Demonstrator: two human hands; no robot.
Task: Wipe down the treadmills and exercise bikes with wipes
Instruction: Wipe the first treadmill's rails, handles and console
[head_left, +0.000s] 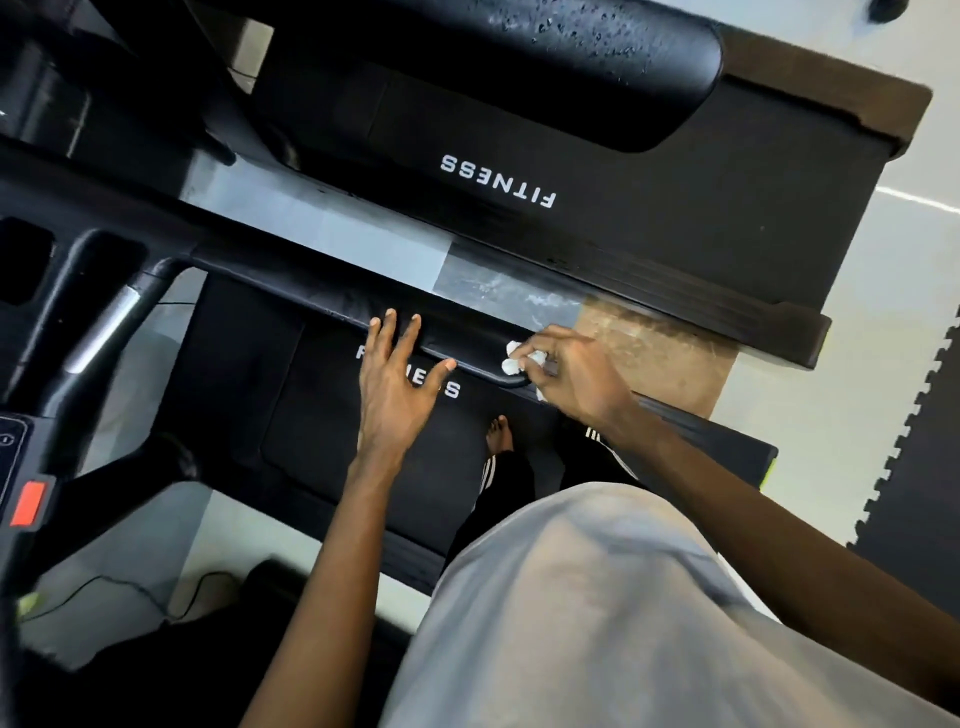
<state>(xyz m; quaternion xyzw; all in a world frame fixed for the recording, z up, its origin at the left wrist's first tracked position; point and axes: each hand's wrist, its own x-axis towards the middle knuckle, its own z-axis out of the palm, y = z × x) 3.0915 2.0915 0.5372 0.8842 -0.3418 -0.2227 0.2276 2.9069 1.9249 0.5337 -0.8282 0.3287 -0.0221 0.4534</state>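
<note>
- Step in hand: wiping the side handrail (322, 296) of the treadmill (322, 441) the person stands on.
- Right hand (576, 374): fingers curled, pinching a crumpled white wipe (519, 359) against the rounded near end of the handrail.
- The wipe is bunched into a small wad. Part of it shows past the fingertips and a scrap shows under the palm.
- Left hand (392, 395): flat, fingers spread and straight, holding nothing. Its fingertips (389, 314) lie over the handrail further up. They are probably resting on it as a brace, but contact is hard to confirm from this angle.
- The hands are near each other on the same handrail, with a bare stretch between them.
- Progress, as a judgement: early to middle. Only this rail end is being worked. The console (15, 467) at the left edge and the second treadmill (675, 234) alongside both need passes.
- The second treadmill's front cover carries droplets (571, 26), so it looks sprayed but not yet wiped off.
- No exercise bike is in view.
- Next move calls for:
  - sliding the wipe up the handrail toward the left hand with steady pressure
  - lifting the left hand clear so it doesn't block the stroke
  - refolding the wad to present a clean face, since it covers little area bunched like this.
</note>
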